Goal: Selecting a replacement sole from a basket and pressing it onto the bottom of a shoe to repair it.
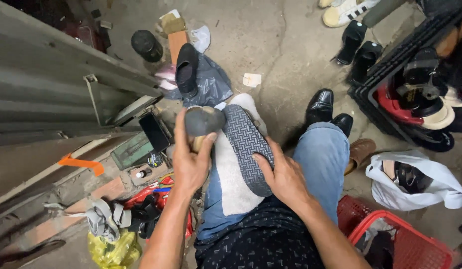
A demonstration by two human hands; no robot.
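Bare concrete floor [271, 45] ahead was open; black shoes [320, 107], red basket [405, 239] and white bag [430, 187] crowded the right.

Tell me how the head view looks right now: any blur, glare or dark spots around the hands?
Head view: even, soft daylight, no glare. The left hand and the dark heel it holds are slightly motion-blurred; the right hand on the patterned sole is sharp. Wide-angle bending shows along the metal shutter; top-left corner falls into shadow.

Your one head camera looks steeply down, close over your lap [271, 234], with the concrete floor [271, 45] beyond.
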